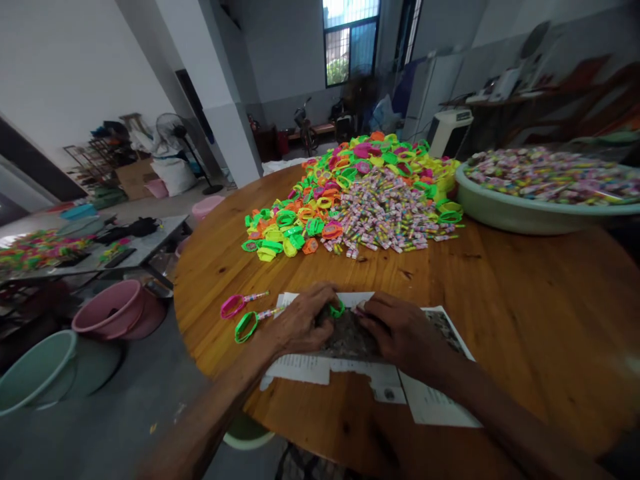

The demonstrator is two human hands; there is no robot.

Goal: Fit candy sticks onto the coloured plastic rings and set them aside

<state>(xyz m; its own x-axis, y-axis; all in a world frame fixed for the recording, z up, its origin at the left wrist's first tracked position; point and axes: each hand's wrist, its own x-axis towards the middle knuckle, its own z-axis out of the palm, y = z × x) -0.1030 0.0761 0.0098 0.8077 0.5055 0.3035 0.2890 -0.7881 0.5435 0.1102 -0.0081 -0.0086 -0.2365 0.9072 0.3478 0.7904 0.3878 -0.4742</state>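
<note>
My left hand (307,321) is closed round a green plastic toy watch (337,309), and part of its band shows past the fingers. Just to the right, my right hand (400,328) pinches a small pale pink-and-white piece (359,308), which looks like a wrapped candy tube and is mostly hidden. Both hands rest over a dark, worn board (350,337) that lies on printed paper sheets (305,369). Left of my left hand lie a pink toy watch (233,307) and a green toy watch (246,327), each joined end to end with a candy tube.
On the round wooden table (525,300) a heap of bright toy watches (295,220) surrounds a pile of candy tubes (385,210). A wide pale basin (535,217) full of candy tubes stands at the right. Pink (113,310) and green buckets (45,370) stand on the floor at left.
</note>
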